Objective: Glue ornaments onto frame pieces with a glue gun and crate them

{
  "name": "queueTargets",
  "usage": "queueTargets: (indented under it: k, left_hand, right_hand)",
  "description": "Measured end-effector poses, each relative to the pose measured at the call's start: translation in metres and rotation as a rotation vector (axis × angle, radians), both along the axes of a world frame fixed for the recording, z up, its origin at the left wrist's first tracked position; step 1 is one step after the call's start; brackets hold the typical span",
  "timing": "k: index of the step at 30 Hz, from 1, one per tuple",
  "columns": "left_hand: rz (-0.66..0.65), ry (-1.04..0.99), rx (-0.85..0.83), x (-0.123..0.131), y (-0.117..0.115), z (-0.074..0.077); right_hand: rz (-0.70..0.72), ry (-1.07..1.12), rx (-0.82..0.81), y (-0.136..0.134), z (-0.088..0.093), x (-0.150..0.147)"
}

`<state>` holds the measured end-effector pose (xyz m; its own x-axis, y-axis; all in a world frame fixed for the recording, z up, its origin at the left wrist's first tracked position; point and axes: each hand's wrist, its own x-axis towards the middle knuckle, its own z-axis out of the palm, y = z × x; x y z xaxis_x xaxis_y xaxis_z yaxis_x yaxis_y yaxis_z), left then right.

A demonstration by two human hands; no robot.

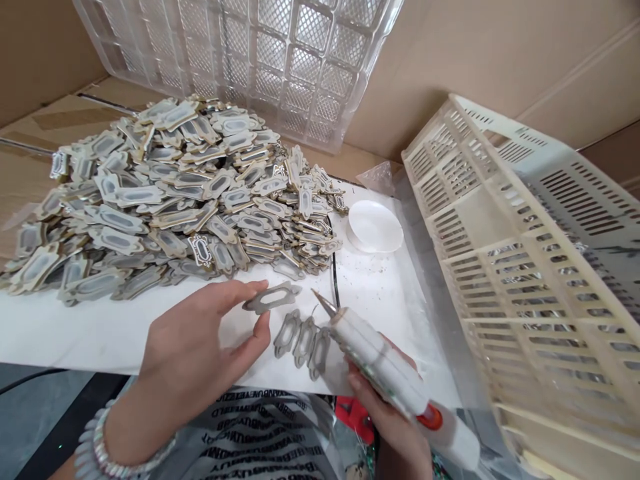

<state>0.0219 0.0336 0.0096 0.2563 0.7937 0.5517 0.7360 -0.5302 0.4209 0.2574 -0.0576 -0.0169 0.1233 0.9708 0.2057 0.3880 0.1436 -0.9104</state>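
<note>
My left hand [200,350] pinches a small grey metal frame plate [273,299] between thumb and forefinger, tilted just above the white work surface. My right hand [385,413] is wrapped round a white glue gun [383,360] with a pointed metal tip; the tip [324,303] points up and left, a short gap from the held plate. Below the tip, three similar frame plates [304,341] lie side by side on the white surface. A large heap of such plates [165,193] spreads out beyond my left hand. My palm hides part of the gun's underside.
A white bowl [375,228] stands behind the glue gun. On the right leans a cream slatted plastic basket [480,220] with metal pieces inside. A clear compartment tray [280,53] stands against the cardboard at the back. A black cord [335,277] crosses the surface.
</note>
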Motion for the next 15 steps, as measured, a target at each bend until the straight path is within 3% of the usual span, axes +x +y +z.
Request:
queueTargets:
  k: [3, 8, 12, 15]
  left_hand:
    - [-0.024, -0.118, -0.018, 0.001, -0.004, 0.009]
    - [-0.04, -0.259, -0.096, -0.002, -0.013, 0.011]
    - [-0.003, -0.267, -0.214, -0.004, -0.018, 0.015]
    - [-0.066, -0.26, -0.197, -0.005, -0.018, 0.02]
  right_hand:
    - [0.085, -0.045, 0.004, 0.001, 0.006, -0.002]
    - [0.14, -0.085, 0.03, -0.001, 0.007, -0.002]
    - [0.154, -0.079, 0.043, -0.001, 0.004, -0.002]
    - [0.157, -0.05, 0.02, -0.001, 0.005, -0.005]
